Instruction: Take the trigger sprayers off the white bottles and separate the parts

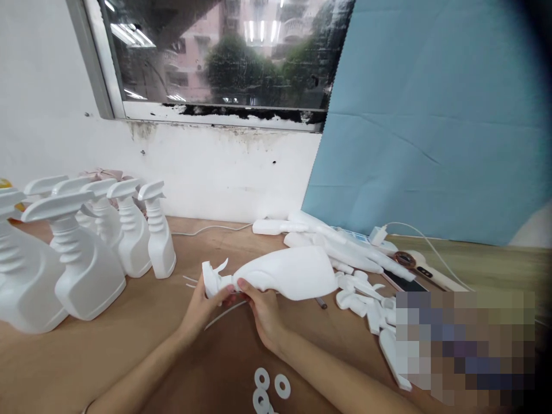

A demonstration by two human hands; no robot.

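A white plastic spray bottle [293,271] lies sideways in the air above the table, its base pointing right. My left hand [210,303] is closed around the white trigger spray head [211,280] at the bottle's left end. Close beside it, my right hand [264,310] grips the bottle at its neck, thumb on top. The head meets the neck between my hands; whether it is screwed tight I cannot tell. A thin white tube [225,315] shows just below my hands. Several white ring washers [282,386] lie on the table nearer to me.
Several white spray bottles with heads [90,282] stand at the left. Empty-looking white bottles [336,244] lie piled at the back right, with loose trigger heads [360,293] before them. A handheld fan [425,267], a phone [403,280] and a charger cable [431,247] lie to the right.
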